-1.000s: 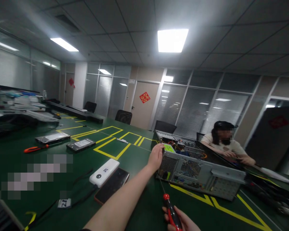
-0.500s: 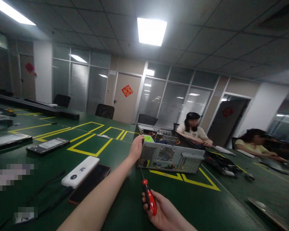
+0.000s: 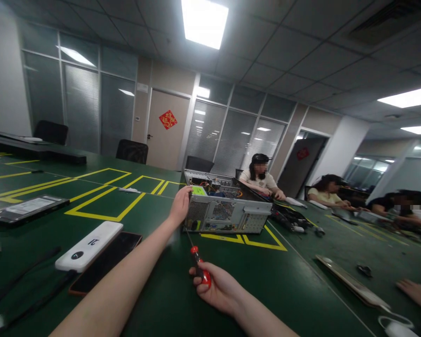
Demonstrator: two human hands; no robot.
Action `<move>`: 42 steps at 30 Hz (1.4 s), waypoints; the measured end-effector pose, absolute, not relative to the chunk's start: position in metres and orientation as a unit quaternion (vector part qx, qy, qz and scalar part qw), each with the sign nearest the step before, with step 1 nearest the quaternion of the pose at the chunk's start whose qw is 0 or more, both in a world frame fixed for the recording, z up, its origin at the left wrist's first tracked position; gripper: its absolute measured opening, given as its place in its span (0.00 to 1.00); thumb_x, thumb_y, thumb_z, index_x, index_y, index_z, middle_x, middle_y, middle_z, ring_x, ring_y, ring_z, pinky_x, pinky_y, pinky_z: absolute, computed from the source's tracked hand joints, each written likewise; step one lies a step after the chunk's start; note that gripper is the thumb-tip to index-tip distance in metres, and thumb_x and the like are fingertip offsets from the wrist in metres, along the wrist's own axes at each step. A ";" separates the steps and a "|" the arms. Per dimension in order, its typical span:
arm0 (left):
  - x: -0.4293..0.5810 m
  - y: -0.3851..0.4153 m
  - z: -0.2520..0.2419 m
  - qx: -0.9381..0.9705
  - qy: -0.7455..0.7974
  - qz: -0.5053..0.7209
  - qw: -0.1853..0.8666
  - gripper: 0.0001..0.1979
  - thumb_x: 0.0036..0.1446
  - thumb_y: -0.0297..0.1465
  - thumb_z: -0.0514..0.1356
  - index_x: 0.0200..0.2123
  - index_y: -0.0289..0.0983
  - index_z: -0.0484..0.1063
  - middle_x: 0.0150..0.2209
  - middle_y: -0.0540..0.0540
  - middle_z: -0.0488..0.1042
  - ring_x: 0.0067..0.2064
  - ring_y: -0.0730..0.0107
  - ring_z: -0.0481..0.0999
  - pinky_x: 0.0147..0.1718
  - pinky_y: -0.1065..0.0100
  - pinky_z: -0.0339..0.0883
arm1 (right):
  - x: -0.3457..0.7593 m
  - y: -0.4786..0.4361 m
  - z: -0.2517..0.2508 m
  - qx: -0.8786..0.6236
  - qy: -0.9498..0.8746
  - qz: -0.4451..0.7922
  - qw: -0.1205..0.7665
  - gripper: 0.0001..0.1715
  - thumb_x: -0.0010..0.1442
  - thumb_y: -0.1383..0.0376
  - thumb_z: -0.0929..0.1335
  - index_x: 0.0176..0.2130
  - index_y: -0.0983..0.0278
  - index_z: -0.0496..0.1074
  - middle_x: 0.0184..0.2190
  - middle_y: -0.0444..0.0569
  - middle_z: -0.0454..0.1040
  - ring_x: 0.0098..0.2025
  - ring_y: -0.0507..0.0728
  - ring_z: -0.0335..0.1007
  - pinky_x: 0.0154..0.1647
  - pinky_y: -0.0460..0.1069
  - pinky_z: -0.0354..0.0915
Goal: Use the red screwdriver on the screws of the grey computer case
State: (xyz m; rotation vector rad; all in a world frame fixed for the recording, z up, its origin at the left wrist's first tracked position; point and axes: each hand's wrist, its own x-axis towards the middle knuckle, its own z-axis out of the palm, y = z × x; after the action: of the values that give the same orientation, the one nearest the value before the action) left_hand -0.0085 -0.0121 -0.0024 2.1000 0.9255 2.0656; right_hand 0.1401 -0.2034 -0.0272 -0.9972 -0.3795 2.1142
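Note:
An open desktop computer case [image 3: 247, 210] lies on its side on the green table, with its rear panel toward me. Loose wires and a silver box with a bright green label [image 3: 198, 190] show inside it. My left hand [image 3: 180, 205] is closed over the case's left rear corner, fingertips beside that label. In my right hand [image 3: 214, 285] I grip a red and black screwdriver [image 3: 200, 267] by its handle. Its thin shaft points up and away toward the panel's lower left corner. Whether the tip touches a screw I cannot make out.
To the left lie a white power bank [image 3: 89, 245], a dark phone [image 3: 107, 262], cables and a hard drive [image 3: 28, 209]. Black parts [image 3: 289, 217] sit right of the case. A long flat device [image 3: 351, 281] lies nearer right. Several people sit beyond; another person's hand [image 3: 416, 292] shows at right.
My view has turned to the right, so the scene sits further left. More people and a hand at the right edge now show. Both hands keep nearly the same place against the case.

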 end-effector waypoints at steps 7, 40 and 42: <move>-0.009 -0.013 -0.001 0.682 0.299 0.667 0.022 0.19 0.65 0.36 0.40 0.43 0.36 0.67 0.49 0.40 0.71 0.54 0.63 0.68 0.56 0.54 0.60 | 0.142 -0.202 -0.028 -0.366 -0.134 0.852 0.350 0.16 0.62 0.62 0.59 0.39 0.73 0.68 0.25 0.51 0.72 0.23 0.49 0.67 0.18 0.40 0.60; -0.009 -0.014 -0.001 0.683 0.302 0.665 0.016 0.18 0.65 0.35 0.40 0.43 0.37 0.68 0.49 0.40 0.71 0.54 0.64 0.68 0.56 0.54 0.61 | 0.142 -0.204 -0.024 -0.379 -0.127 0.840 0.367 0.12 0.60 0.64 0.62 0.34 0.72 0.67 0.21 0.48 0.68 0.20 0.46 0.62 0.17 0.37 0.55; -0.009 -0.013 -0.001 0.683 0.301 0.665 0.018 0.18 0.65 0.35 0.40 0.43 0.36 0.68 0.49 0.40 0.71 0.54 0.63 0.68 0.56 0.54 0.60 | 0.141 -0.204 -0.023 -0.381 -0.125 0.839 0.367 0.14 0.61 0.62 0.61 0.36 0.72 0.67 0.23 0.50 0.71 0.22 0.49 0.66 0.18 0.39 0.59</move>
State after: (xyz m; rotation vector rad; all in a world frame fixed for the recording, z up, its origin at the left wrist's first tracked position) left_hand -0.0091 -0.0135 -0.0012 2.1219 0.9356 2.0664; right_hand 0.1412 -0.2037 -0.0234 -0.9788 -0.3220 2.1562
